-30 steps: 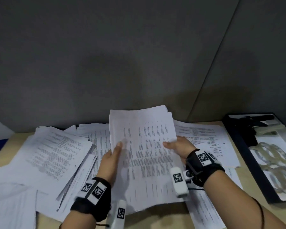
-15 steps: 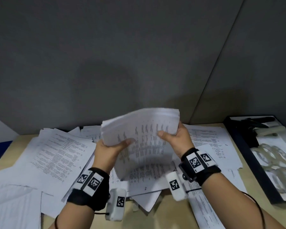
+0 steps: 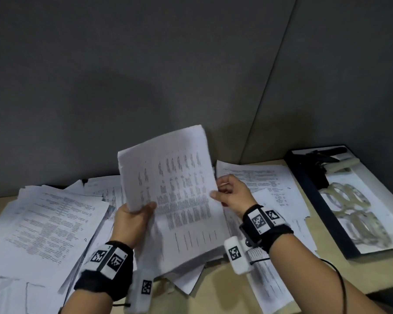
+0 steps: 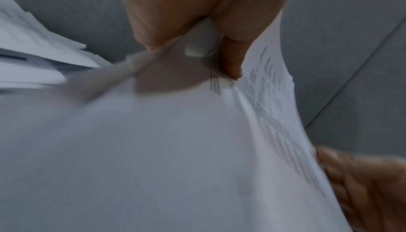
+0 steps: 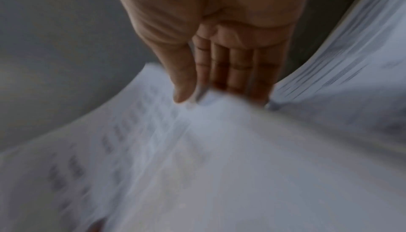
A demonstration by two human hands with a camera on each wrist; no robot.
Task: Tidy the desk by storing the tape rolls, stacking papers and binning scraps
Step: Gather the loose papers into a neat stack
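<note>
Both hands hold one sheaf of printed papers (image 3: 179, 200) upright-ish, tilted, above the worktop (image 3: 220, 282) at centre. Left hand (image 3: 132, 220) grips the sheaf's left edge, thumb across the printed face, fingers behind; left wrist view shows thumb & fingers pinching the paper edge (image 4: 222, 62). Right hand (image 3: 233, 196) pinches the right edge, thumb in front, fingers curled behind; right wrist view is blurred but shows thumb and fingers closing on the sheet edge (image 5: 208, 97). So each grip is narrow, holding the sheaf. Sheaf's lower edge sits down among other sheets near the wrists.

Loose papers (image 3: 52, 223) cover the worktop's left side in overlapping, skewed layers, reaching the near-left corner. More printed sheets (image 3: 270, 180) lie right of the hands, w/ a strip of them running toward the near edge.

Far right: a black tray (image 3: 309, 189) w/ a white sheet lining it. Inside it, clear tape rolls (image 3: 349, 200) lie flat, bunched in the middle & near part, touching each other; exact count can't be told. At the tray's far end lies a dark object (image 3: 322, 155), shape unclear, plus a pale piece just beside it.

Grey partition panels (image 3: 145, 75) stand behind the worktop.
</note>
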